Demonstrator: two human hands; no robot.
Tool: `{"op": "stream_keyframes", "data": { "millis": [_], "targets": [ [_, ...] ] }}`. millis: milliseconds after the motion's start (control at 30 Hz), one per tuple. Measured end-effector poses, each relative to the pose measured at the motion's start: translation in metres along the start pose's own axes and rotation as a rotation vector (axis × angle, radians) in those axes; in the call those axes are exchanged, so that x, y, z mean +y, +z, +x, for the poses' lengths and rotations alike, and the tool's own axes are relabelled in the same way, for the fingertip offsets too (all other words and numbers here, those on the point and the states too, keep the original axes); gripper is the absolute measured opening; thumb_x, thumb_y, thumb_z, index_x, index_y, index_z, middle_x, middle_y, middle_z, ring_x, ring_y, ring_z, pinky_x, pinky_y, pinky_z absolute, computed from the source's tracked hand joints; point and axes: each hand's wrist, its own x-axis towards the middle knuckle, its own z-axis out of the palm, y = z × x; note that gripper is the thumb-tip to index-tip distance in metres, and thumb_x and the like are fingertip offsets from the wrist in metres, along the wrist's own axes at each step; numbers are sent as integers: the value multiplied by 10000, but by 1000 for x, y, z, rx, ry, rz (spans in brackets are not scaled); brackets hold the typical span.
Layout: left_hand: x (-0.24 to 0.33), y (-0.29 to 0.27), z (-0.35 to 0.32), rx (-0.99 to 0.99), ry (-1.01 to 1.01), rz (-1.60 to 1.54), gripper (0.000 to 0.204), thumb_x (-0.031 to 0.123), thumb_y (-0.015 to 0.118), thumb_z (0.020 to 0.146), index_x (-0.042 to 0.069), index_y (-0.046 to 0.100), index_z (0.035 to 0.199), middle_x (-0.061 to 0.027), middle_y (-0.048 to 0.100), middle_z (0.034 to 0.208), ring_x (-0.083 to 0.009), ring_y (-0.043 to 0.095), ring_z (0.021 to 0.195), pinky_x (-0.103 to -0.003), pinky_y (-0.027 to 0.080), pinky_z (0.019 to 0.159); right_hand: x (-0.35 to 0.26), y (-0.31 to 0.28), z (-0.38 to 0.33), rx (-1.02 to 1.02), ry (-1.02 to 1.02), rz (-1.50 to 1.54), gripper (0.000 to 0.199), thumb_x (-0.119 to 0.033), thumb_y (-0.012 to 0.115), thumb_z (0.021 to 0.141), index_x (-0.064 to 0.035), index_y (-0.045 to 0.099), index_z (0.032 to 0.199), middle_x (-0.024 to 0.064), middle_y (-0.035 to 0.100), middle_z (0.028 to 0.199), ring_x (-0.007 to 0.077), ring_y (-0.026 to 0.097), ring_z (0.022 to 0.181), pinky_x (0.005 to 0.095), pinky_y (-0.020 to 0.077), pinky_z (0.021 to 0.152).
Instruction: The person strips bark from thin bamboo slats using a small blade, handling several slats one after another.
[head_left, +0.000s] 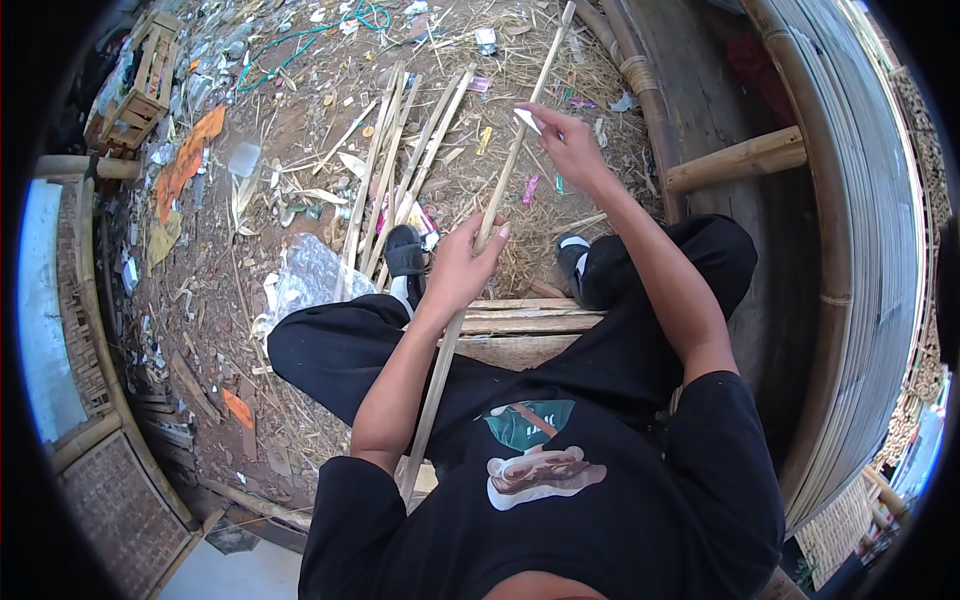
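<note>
A long, pale wooden stick (pixel 436 388) slants from beside my left elbow up to the top of the view. My left hand (pixel 463 265) is wrapped round it at about its middle, in front of my knees. Farther up, the fingers of my right hand (pixel 572 148) pinch a small, flat white piece (pixel 528 121) against the stick's edge. Its material is too small to tell. On the ground left of the held stick, several similar loose sticks (pixel 372 170) lie in a rough bundle, their near ends by my left shoe (pixel 404 252).
Crumpled clear plastic (pixel 318 272) lies by my left knee. Straw and litter cover the dirt ground. A wooden crate (pixel 140 85) stands far left, and a green cord (pixel 315 45) lies at the back. Bamboo poles (pixel 740 160) and a slatted wall bound my right side.
</note>
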Motion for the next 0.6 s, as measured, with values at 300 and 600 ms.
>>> {"op": "stream_keyframes", "data": {
  "millis": [300,600],
  "targets": [
    [-21,3,4,191,337,253,215,147,563,932,-36,605,1035,-197,605,705,-258,582,561,-372,456,572,19,22,-6,13,-158,-83,389,-48,458,951,-181,612,1283,112,675,830,102,509,660,293,441,642],
    [-19,-6,13,225,228,252,242,185,578,932,-39,604,1019,-182,596,675,-241,578,573,-362,443,566,-6,38,-21,-294,-76,16,392,-40,459,950,-192,628,1269,3,481,665,64,430,616,266,406,590]
  ]
}}
